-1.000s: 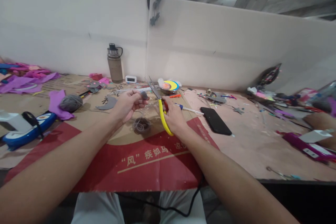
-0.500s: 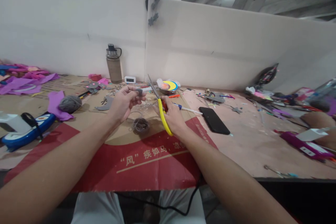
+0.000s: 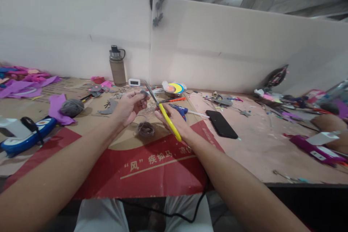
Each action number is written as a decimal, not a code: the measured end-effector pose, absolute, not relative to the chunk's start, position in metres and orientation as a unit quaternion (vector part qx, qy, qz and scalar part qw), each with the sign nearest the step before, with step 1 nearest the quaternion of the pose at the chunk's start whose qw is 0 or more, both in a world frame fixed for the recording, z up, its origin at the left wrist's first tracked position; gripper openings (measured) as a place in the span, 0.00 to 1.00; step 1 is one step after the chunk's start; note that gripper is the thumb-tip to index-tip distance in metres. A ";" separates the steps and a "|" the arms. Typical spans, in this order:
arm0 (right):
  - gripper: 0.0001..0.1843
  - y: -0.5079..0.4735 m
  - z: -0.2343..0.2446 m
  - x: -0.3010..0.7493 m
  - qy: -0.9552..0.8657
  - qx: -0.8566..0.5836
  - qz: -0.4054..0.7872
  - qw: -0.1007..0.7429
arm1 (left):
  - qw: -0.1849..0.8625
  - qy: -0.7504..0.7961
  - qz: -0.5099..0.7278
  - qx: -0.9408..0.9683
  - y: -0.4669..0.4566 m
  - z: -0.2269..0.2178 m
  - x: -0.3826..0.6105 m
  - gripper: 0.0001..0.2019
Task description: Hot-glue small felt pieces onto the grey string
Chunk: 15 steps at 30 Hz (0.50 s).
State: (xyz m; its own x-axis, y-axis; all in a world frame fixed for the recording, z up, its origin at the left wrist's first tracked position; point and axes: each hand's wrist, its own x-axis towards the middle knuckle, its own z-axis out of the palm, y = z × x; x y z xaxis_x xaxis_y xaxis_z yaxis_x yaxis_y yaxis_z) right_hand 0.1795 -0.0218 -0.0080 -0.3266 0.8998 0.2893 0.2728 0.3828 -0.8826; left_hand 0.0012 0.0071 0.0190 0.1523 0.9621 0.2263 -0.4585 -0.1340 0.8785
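My left hand is raised over the cardboard sheet and pinches a small grey piece between thumb and fingers. My right hand grips yellow-handled scissors, their blades slanting up and left until the tips reach the grey piece. A small coil of brown thread lies on the cardboard just below both hands. A blue glue gun lies just beyond my right hand.
A black phone lies right of my hands. A grey yarn ball on purple felt, a blue device and a bottle are to the left. Craft scraps and another person's arm crowd the right side.
The scissors have tilted left, bringing the blade tips up to the grey piece in my left hand. With my right hand shifted, the blue glue gun behind it now shows.
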 end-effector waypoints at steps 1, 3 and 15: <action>0.14 -0.022 -0.008 0.180 -0.728 -0.407 0.368 0.411 | 0.600 0.273 0.592 0.465 0.007 0.019 0.001 0.05; 0.14 -0.022 -0.007 0.180 -0.739 -0.407 0.352 0.405 | 0.599 0.272 0.591 0.466 0.007 0.020 0.002 0.05; 0.15 -0.026 -0.007 0.179 -0.741 -0.390 0.367 0.405 | 0.595 0.277 0.567 0.497 0.007 0.022 0.000 0.04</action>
